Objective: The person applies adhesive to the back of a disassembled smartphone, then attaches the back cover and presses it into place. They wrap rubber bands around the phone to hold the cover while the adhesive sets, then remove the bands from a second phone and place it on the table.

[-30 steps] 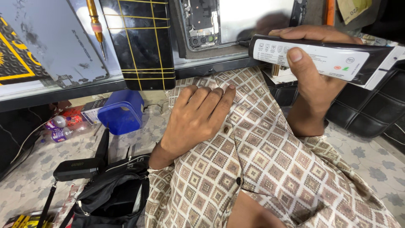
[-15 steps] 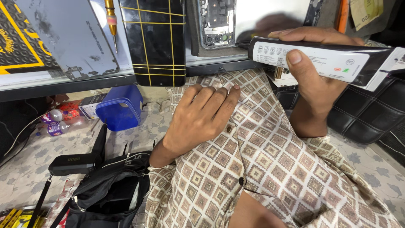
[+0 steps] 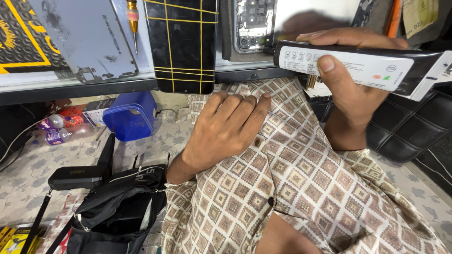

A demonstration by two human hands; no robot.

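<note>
Two hands apart: left hand (image 3: 226, 129) flat on patterned cloth (image 3: 301, 188), right hand (image 3: 348, 80) gripping a slim box (image 3: 362, 66).

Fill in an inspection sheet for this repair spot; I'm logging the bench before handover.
Surface: glass-topped bench, scuffed.
Job's things: long black-and-white box held in right hand; left hand rests flat on patterned cloth.
Clutter: black panel with yellow bands, opened phone, screwdriver, blue tub, bottles, black bag.
Fingers: right wrapped round box; left spread, empty.
Cables: thin white wire on floor.
Surroundings: black quilted seat.
</note>
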